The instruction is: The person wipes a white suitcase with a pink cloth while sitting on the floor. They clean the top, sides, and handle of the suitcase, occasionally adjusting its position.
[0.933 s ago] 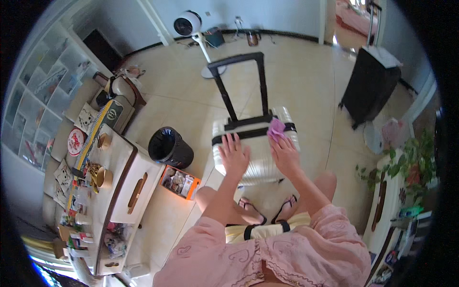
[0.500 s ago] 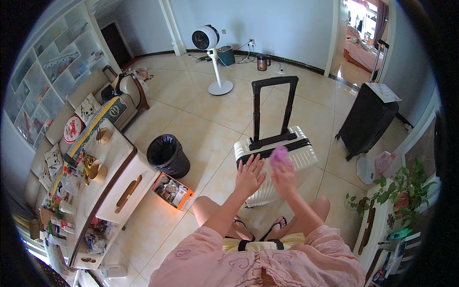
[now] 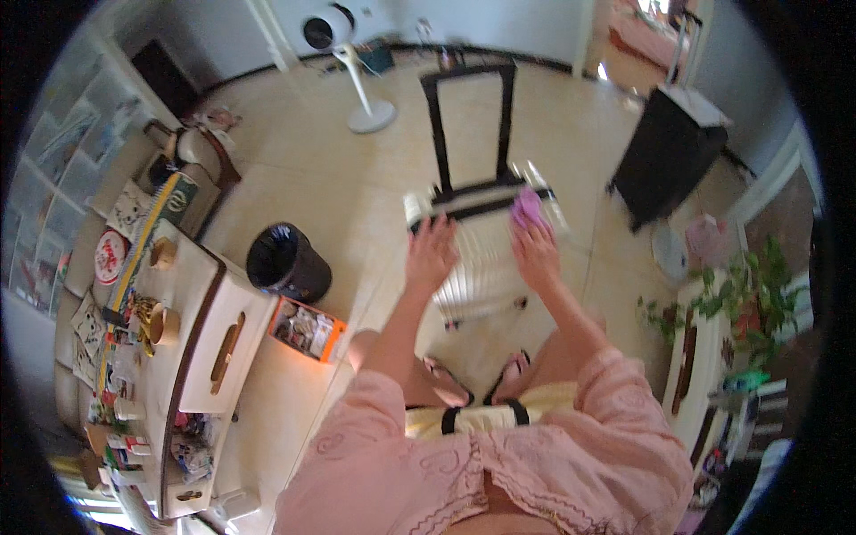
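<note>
A white ribbed suitcase (image 3: 486, 267) stands upright on the floor before my feet, its black pull handle (image 3: 468, 73) fully extended. Fingers spread, my left hand (image 3: 432, 254) rests on the near upper edge of the case, toward its left corner. Toward the right end of the top, by the black strip, a pinkish-purple cloth (image 3: 530, 209) is bunched under the fingers of my right hand (image 3: 537, 254). Those fingers press the cloth against the case and partly hide it. Two small wheels show at the bottom of the suitcase.
A black suitcase (image 3: 669, 160) stands at the far right, a white fan (image 3: 366, 89) at the back. On my left are a lined bin (image 3: 290, 266), an orange box (image 3: 308, 328) of small items and a cluttered table (image 3: 201, 294). Potted plants (image 3: 758, 285) stand at right.
The whole view has shifted, and the white suitcase sits a little farther from me. My hands have spread apart along its top, the cloth moving with my right hand.
</note>
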`<state>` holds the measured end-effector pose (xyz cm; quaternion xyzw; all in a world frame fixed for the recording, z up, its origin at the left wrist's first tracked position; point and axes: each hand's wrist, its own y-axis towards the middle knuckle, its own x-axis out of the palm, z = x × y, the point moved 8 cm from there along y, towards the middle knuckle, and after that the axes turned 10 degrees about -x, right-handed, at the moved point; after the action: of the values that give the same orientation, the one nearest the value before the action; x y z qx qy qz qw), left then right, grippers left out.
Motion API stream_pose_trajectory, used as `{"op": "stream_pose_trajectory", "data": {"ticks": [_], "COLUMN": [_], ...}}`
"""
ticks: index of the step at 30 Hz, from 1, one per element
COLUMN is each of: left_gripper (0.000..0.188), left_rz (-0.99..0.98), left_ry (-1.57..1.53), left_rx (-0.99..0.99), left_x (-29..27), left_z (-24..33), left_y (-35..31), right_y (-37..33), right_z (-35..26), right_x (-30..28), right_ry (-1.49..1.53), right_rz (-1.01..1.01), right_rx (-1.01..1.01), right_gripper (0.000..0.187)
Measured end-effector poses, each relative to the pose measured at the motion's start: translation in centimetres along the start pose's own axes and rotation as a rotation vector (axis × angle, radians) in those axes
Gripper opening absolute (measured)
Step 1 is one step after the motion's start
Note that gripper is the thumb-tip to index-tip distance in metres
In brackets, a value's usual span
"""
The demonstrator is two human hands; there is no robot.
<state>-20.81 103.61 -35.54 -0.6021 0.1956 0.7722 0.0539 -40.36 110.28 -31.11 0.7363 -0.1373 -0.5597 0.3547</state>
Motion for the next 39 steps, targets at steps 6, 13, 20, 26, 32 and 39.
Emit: {"op": "stream_pose_trajectory", "data": {"ticks": [6,13,20,26,32,39], "left_gripper": [0.047,0.049,0.055,0.056,0.047,0.040], "left_rz": [0.094,-0.033,-0.205,-0.383,-0.593,-0.564], "left_ry": [-0.167,-0.263,-0.226,-0.294,-1.472,-1.843], "left_rx": [0.048,0.012,-0.023,-0.120,-0.831,-0.885], "left_x": [-1.8,-2.5,-1.9,-1.7,-8.1,-22.8], "left_z": [-0.2,0.0,0.3,1.6,0.6,-3.7], "left_y": [3.6,4.1,4.5,6.0,10.8,17.2], "right_y": [3.0,4.9,4.4,6.3,15.3,32.2], "right_z": [-3.6,2.1,0.5,3.6,-2.0,-7.3], "right_x": [2.9,2.8,4.6,5.1,2.9,-1.0], "right_ry": [0.221,0.083,0.282,0.742,1.792,1.856], "right_rz": [-0.133,-0.102,-0.315,-0.397,-0.206,-0.413], "right_rx": [-0.222,-0.060,-0.128,0.643,1.329,0.941], "right_gripper": [0.030,0.036,0.033,0.027,0.036,0.048]}}
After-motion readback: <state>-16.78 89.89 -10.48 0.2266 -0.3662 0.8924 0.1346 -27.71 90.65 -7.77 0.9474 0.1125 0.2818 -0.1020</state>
